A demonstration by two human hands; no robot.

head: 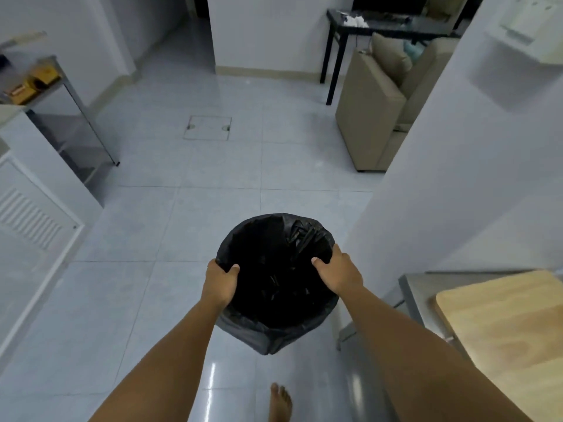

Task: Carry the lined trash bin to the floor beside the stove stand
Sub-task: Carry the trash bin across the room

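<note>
The trash bin (275, 327) is round and lined with a black plastic bag, seen from above in the lower middle. It hangs above the tiled floor, held between both hands. My left hand (220, 284) grips the left rim with the thumb inside. My right hand (338, 271) clasps the right rim, thumb inside too. A metal stand (79, 117) with a lower shelf stands at the far left against the wall, well ahead and left of the bin.
White cabinet with a vent (33, 220) on the left. A white wall corner (426, 178) juts in on the right, with a metal table and wooden board (502, 330) below it. Beige sofa (374, 117) and black table (338, 47) stand beyond. My bare foot (280, 402) is on the tiles.
</note>
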